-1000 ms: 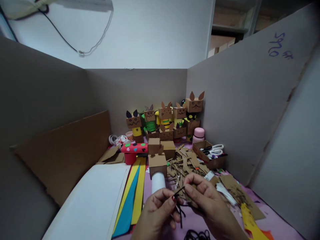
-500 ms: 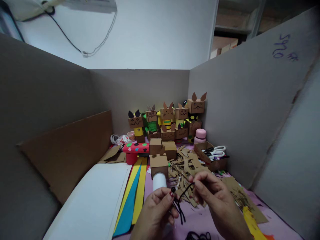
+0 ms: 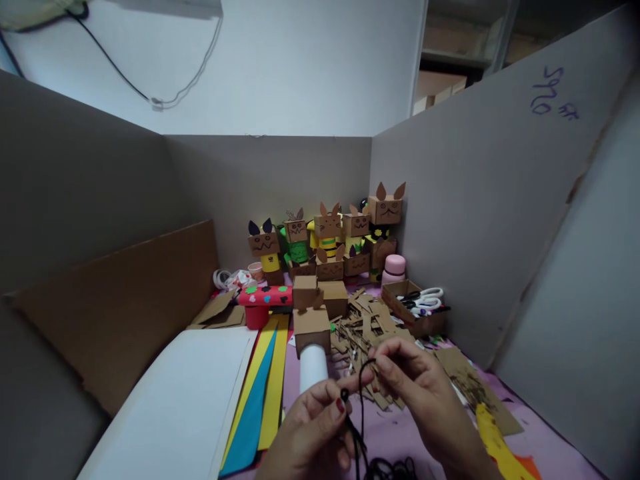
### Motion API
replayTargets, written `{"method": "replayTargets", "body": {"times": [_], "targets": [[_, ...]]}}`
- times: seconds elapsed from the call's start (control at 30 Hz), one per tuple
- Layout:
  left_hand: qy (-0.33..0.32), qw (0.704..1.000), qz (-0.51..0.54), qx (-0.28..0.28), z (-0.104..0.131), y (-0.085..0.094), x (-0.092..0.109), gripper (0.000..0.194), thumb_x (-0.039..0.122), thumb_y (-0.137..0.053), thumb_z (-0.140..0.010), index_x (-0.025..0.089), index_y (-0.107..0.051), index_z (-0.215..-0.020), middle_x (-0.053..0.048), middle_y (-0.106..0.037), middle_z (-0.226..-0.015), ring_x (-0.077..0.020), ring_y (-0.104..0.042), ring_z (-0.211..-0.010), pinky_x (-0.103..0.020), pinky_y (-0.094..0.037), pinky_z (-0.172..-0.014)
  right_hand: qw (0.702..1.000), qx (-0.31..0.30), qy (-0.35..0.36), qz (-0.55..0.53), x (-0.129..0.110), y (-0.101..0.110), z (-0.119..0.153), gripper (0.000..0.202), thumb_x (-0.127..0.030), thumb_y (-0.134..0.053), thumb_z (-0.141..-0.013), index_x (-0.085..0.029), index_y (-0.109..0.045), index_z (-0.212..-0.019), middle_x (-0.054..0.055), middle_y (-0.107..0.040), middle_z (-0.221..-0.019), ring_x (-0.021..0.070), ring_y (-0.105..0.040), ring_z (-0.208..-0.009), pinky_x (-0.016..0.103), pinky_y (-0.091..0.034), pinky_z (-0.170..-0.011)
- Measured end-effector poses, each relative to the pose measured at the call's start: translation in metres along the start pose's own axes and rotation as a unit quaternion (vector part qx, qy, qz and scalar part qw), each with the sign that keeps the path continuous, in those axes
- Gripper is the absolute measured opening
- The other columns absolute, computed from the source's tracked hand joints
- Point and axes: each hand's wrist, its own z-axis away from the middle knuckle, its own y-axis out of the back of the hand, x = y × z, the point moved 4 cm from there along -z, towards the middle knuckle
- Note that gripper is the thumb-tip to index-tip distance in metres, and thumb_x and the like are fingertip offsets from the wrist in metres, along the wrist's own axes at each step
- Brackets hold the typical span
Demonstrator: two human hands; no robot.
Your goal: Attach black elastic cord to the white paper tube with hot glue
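A thin black cord (image 3: 362,400) runs between my two hands above the pink table cover. My left hand (image 3: 317,427) pinches it between thumb and fingers, with a small loop poking up at the thumb and strands hanging below. One of its fingers stretches toward my right hand (image 3: 417,393), which pinches the cord's upper part between thumb and forefinger. More black cord (image 3: 393,469) lies coiled at the bottom edge, partly cut off by the frame. Just beyond my left hand is a white paper tube (image 3: 313,368) joined to a brown cardboard box (image 3: 312,328).
White sheets (image 3: 170,400) and yellow and blue strips (image 3: 255,413) lie on the left. Cardboard scraps (image 3: 367,327) are heaped ahead. A box of scissors (image 3: 425,301) and a pink bottle (image 3: 395,269) stand right. Several cardboard animal figures (image 3: 327,227) line the back; grey partitions (image 3: 270,173) surround the table.
The cord between my hands has shifted from a slanting line to an upright arc. A finger of my left hand now reaches out to my right hand. The camera view has turned slightly right.
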Motion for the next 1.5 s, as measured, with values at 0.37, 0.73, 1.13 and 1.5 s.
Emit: {"method": "replayTargets", "body": {"times": [0.37,0.73,1.13,1.5], "targets": [[0.032,0.998,0.053,0.006,0.0,0.0,-0.003,0.019,0.021,-0.084,-0.059,0.014,-0.068,-0.067,-0.001,-0.066,-0.066,-0.0048,-0.055,-0.049,-0.011,-0.037,-0.043,1.0,-0.013,-0.011,0.008,-0.004,-0.003,0.002,0.027,-0.046,-0.062,-0.079,-0.02,-0.056,-0.075,-0.006,-0.043,-0.061,0.0094,-0.036,-0.054,0.021,-0.03,-0.05],[-0.006,0.998,0.022,0.062,-0.002,0.005,-0.004,0.027,0.026,-0.087,-0.052,0.013,-0.074,-0.071,0.001,-0.06,-0.067,-0.0055,-0.049,-0.057,-0.013,-0.04,-0.055,0.997,-0.057,-0.022,0.046,-0.006,-0.005,0.004,0.026,-0.046,-0.059,-0.082,-0.021,-0.055,-0.075,-0.005,-0.043,-0.063,0.0097,-0.037,-0.057,0.022,-0.03,-0.052],[-0.032,0.995,0.005,0.097,-0.006,0.013,-0.007,0.028,0.028,-0.084,-0.058,0.014,-0.06,-0.06,0.008,-0.045,-0.047,-0.0019,-0.029,-0.041,-0.012,-0.022,-0.04,0.99,-0.06,0.013,0.129,-0.017,-0.005,0.008,0.026,-0.044,-0.056,-0.082,-0.02,-0.056,-0.071,-0.003,-0.047,-0.063,0.0125,-0.042,-0.06,0.025,-0.031,-0.054],[-0.091,0.968,-0.172,0.161,-0.004,0.018,0.0,0.027,0.038,-0.08,-0.061,0.015,-0.066,-0.062,0.006,-0.049,-0.05,-0.0058,-0.034,-0.044,-0.017,-0.023,-0.042,0.962,-0.059,0.083,0.255,-0.023,-0.008,0.011,0.022,-0.036,-0.052,-0.086,-0.021,-0.059,-0.071,0.0,-0.06,-0.068,0.0156,-0.055,-0.065,0.026,-0.039,-0.058]]}}
